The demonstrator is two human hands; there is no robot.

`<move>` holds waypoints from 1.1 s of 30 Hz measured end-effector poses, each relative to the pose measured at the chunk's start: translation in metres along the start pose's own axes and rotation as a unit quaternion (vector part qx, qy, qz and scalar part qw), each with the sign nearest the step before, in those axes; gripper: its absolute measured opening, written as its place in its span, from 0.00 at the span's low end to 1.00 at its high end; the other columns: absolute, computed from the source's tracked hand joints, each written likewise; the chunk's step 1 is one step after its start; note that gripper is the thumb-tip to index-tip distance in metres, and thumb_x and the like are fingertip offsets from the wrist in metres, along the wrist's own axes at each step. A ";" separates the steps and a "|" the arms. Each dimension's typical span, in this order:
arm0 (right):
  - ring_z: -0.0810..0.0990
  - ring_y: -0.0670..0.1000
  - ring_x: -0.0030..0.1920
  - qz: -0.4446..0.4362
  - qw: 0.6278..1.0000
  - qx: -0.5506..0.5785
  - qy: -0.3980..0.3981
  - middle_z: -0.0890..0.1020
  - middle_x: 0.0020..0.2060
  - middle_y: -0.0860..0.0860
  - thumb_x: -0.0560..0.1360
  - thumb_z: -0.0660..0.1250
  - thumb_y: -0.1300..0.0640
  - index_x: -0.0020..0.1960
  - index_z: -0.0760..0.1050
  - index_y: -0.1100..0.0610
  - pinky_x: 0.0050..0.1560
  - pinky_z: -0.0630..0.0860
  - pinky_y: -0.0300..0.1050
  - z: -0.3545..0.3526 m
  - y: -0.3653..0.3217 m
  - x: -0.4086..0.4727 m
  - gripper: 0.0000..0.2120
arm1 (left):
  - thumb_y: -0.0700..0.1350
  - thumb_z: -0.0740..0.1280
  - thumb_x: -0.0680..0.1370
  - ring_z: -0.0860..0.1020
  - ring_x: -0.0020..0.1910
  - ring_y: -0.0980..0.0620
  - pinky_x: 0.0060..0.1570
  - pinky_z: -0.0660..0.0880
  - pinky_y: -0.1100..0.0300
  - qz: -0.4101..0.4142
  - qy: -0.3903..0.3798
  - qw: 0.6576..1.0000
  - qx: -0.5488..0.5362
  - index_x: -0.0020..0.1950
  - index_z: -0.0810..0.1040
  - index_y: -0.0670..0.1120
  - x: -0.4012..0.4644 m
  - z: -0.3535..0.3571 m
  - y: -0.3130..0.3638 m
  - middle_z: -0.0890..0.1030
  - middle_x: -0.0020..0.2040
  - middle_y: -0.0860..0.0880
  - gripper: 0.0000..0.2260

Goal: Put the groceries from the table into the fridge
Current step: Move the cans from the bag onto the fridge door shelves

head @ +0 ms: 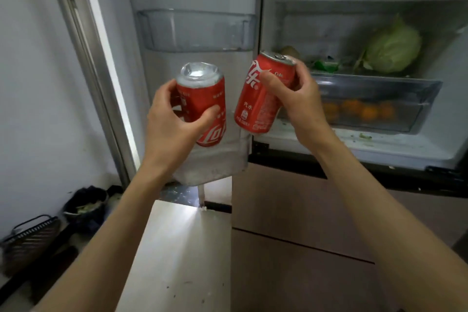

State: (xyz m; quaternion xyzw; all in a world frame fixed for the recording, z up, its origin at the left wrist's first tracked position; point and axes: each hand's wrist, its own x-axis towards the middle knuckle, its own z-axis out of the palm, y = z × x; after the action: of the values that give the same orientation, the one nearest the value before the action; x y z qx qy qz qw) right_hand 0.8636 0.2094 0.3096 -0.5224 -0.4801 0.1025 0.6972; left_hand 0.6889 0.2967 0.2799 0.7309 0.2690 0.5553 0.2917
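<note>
I stand before the open fridge (354, 144). My left hand (169, 119) grips a red cola can (205, 99) upside down, its silver base facing up, just above the lower door bin (217, 162). My right hand (301, 94) grips a second red cola can (260, 99), tilted, top up, at the edge between door and fridge body. The two cans are apart, about a hand's width between them.
An upper door bin (197, 30) holds nothing I can see. Inside the fridge a cabbage (392, 48) lies on the shelf above a clear drawer (374, 104) with oranges. Brown lower drawers (291, 210) sit below. A bin with a black bag (86, 205) stands on the floor at left.
</note>
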 end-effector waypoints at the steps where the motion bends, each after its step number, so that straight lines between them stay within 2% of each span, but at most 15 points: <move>1: 0.80 0.43 0.51 -0.001 1.000 0.008 -0.007 0.79 0.52 0.47 0.71 0.72 0.54 0.58 0.69 0.48 0.49 0.79 0.39 0.007 0.002 0.004 0.19 | 0.49 0.75 0.68 0.74 0.54 0.58 0.49 0.70 0.74 -0.003 0.009 1.000 0.017 0.67 0.68 0.48 0.004 -0.002 -0.006 0.74 0.60 0.51 0.30; 4: 0.79 0.36 0.46 0.001 1.000 -0.004 -0.030 0.78 0.50 0.43 0.69 0.73 0.55 0.59 0.69 0.49 0.45 0.77 0.32 0.026 0.016 0.009 0.21 | 0.48 0.75 0.67 0.73 0.55 0.57 0.46 0.68 0.74 -0.019 0.014 0.998 0.054 0.67 0.68 0.47 0.012 -0.001 -0.020 0.74 0.61 0.50 0.30; 6: 0.78 0.35 0.46 0.008 0.998 -0.027 -0.053 0.77 0.49 0.42 0.69 0.73 0.55 0.62 0.69 0.53 0.45 0.76 0.30 0.036 0.024 0.011 0.24 | 0.49 0.75 0.67 0.74 0.53 0.55 0.48 0.69 0.68 -0.031 -0.001 0.996 0.086 0.65 0.70 0.45 0.017 0.003 -0.031 0.75 0.60 0.48 0.30; 11: 0.77 0.42 0.51 0.028 0.995 -0.069 -0.065 0.77 0.51 0.44 0.68 0.74 0.52 0.61 0.69 0.51 0.50 0.76 0.37 0.045 0.036 0.023 0.24 | 0.50 0.76 0.65 0.77 0.55 0.48 0.55 0.74 0.53 -0.066 -0.056 0.987 0.137 0.61 0.72 0.44 0.022 0.008 -0.051 0.78 0.58 0.45 0.28; 13: 0.77 0.44 0.52 0.037 0.991 -0.100 -0.078 0.77 0.54 0.48 0.67 0.75 0.51 0.61 0.69 0.53 0.51 0.76 0.39 0.045 0.044 0.024 0.26 | 0.49 0.76 0.65 0.77 0.55 0.47 0.56 0.75 0.50 -0.072 -0.066 0.983 0.156 0.60 0.72 0.43 0.024 0.009 -0.051 0.78 0.57 0.45 0.28; 18: 0.77 0.40 0.45 0.063 0.980 -0.166 -0.090 0.77 0.48 0.46 0.66 0.76 0.51 0.55 0.70 0.52 0.41 0.72 0.31 0.046 0.063 0.023 0.22 | 0.50 0.75 0.64 0.80 0.46 0.47 0.48 0.77 0.52 -0.069 -0.111 0.970 0.204 0.51 0.76 0.45 0.027 0.011 -0.051 0.81 0.46 0.48 0.19; 22: 0.77 0.45 0.48 0.059 0.965 -0.238 -0.095 0.77 0.49 0.46 0.64 0.77 0.49 0.58 0.70 0.53 0.43 0.72 0.35 0.046 0.069 0.024 0.27 | 0.50 0.76 0.66 0.79 0.51 0.45 0.48 0.76 0.54 -0.087 -0.156 0.957 0.228 0.61 0.69 0.42 0.030 0.011 -0.051 0.79 0.54 0.45 0.28; 25: 0.76 0.46 0.50 0.062 0.957 -0.263 -0.107 0.77 0.49 0.46 0.64 0.77 0.48 0.60 0.72 0.54 0.45 0.71 0.37 0.044 0.071 0.023 0.28 | 0.49 0.77 0.65 0.78 0.52 0.45 0.49 0.77 0.52 -0.099 -0.204 0.943 0.242 0.61 0.69 0.43 0.035 0.007 -0.051 0.79 0.56 0.44 0.29; 28: 0.76 0.48 0.54 0.060 0.949 -0.289 -0.108 0.77 0.54 0.49 0.63 0.76 0.45 0.60 0.73 0.54 0.49 0.72 0.40 0.042 0.078 0.019 0.30 | 0.49 0.77 0.65 0.77 0.47 0.49 0.45 0.75 0.57 -0.103 -0.223 0.940 0.236 0.60 0.71 0.43 0.037 0.006 -0.052 0.78 0.53 0.47 0.27; 31: 0.76 0.47 0.53 0.069 0.955 -0.262 -0.123 0.78 0.55 0.50 0.64 0.77 0.47 0.61 0.73 0.54 0.44 0.72 0.34 0.042 0.077 0.016 0.29 | 0.50 0.77 0.66 0.75 0.47 0.51 0.42 0.71 0.61 -0.080 -0.209 0.945 0.237 0.57 0.74 0.44 0.037 0.007 -0.053 0.77 0.50 0.49 0.25; 33: 0.77 0.47 0.52 0.070 0.955 -0.247 -0.145 0.78 0.54 0.49 0.65 0.76 0.50 0.61 0.72 0.54 0.41 0.70 0.30 0.041 0.074 0.014 0.28 | 0.52 0.76 0.66 0.75 0.53 0.47 0.48 0.70 0.60 -0.069 -0.183 0.951 0.241 0.59 0.73 0.44 0.035 0.007 -0.054 0.75 0.56 0.46 0.26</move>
State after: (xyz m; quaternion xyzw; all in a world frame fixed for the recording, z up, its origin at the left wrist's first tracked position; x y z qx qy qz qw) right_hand 0.8656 0.2764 0.2564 -0.6903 -0.5487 0.1036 0.4601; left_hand 0.7005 0.3577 0.2620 0.8481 0.3866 0.3092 0.1890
